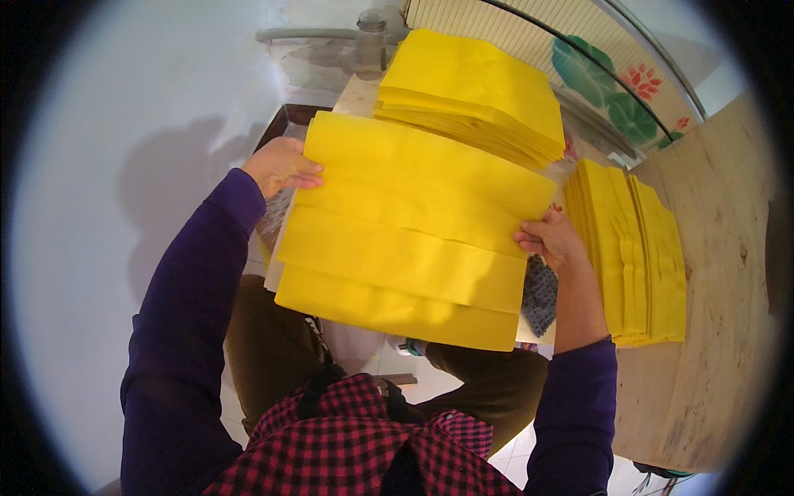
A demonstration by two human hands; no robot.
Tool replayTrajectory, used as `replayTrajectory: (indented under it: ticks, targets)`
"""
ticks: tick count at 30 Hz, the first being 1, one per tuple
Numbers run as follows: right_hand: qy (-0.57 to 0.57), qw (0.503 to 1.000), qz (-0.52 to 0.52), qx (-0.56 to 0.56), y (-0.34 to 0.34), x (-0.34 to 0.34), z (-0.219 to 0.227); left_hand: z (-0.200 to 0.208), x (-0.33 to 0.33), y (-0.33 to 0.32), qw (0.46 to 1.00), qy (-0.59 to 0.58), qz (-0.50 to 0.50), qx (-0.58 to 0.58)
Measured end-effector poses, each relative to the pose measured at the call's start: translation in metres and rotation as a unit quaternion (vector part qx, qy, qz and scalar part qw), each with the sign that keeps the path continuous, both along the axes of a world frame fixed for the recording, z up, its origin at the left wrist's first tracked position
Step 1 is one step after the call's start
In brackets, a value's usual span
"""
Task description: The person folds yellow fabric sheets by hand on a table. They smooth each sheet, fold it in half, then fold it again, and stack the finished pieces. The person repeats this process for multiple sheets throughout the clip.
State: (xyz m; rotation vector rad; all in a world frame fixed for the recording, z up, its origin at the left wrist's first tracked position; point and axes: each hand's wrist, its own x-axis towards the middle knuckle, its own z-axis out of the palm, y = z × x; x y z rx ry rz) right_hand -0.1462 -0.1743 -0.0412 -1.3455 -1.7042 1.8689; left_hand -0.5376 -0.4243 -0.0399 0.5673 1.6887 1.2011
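Observation:
A wide yellow sheet [413, 182] of paper or thin cloth spans the space between my two hands. My left hand [287, 168] pinches its left edge, the thumb lying on top. At its right edge my right hand [547, 240] grips it with bent fingers. More yellow layers [397, 310] show in steps below its near edge, over my lap; whether they are joined to the held sheet I cannot tell. Behind it stands a thick stack of yellow sheets [471, 83], its far part uncovered.
To the right, folded yellow sheets [637, 256] are piled beside a pale wooden board [719, 331]. A glass jar [371, 43] stands at the back near the wall. A panel with painted lotus leaves [633, 116] rises behind the stack. Dark patterned cloth [539, 293] shows by my right wrist.

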Motion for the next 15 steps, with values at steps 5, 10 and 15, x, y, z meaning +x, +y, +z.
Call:
replayTrajectory:
  ticks: [5,10,15]
  targets:
    - [0.036,0.999,-0.036,0.005,-0.011,0.002,-0.007,-0.013,0.006,-0.006,0.998,0.026,0.010,0.056]
    - [0.082,0.994,-0.063,0.026,-0.022,0.009,-0.022,-0.028,0.018,-0.020,0.993,0.088,-0.002,0.083]
    - [0.103,0.991,-0.040,0.073,-0.024,0.012,-0.028,-0.038,0.023,-0.023,0.976,0.125,0.004,0.179]
